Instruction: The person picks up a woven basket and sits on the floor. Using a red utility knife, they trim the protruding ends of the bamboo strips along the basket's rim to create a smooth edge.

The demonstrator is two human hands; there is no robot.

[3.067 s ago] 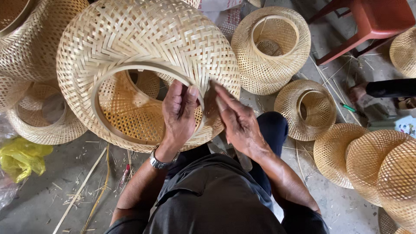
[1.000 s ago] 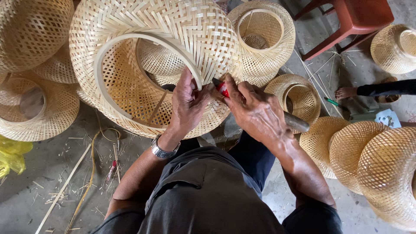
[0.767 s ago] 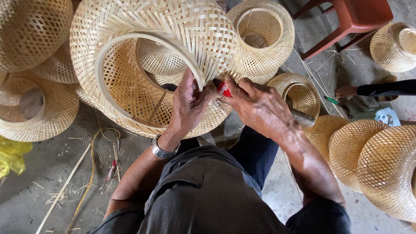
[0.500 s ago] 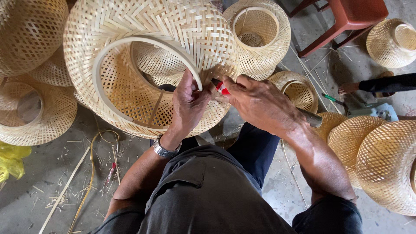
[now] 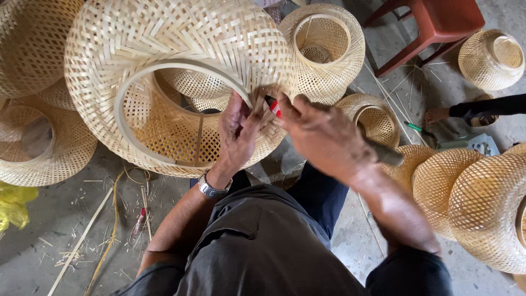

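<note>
We hold a large woven bamboo lampshade [image 5: 137, 60] over our knees, its open mouth, ringed by a bent bamboo hoop [image 5: 131, 87], turned toward us. Our left hand [image 5: 236, 134], with a metal wristwatch [image 5: 211, 188] at the wrist, is curled on the lower right part of that rim, fingers pinching the weave and hoop. Our right hand [image 5: 323, 137] is closed around a red-handled tool [image 5: 274, 107], whose tip meets the rim just beside the left thumb; most of the tool is hidden by the fingers.

More woven shades lie on the concrete floor [image 5: 66, 241]: one with a round opening [image 5: 323, 44] beyond our hands, a flat one [image 5: 44, 148] at the left, several domed ones [image 5: 471, 192] at the right. A red plastic stool [image 5: 438, 22] stands at the top right, and another person's dark sleeve and hand [image 5: 471, 108] reach in from the right edge. Bamboo strips [image 5: 82, 238] lie at the lower left.
</note>
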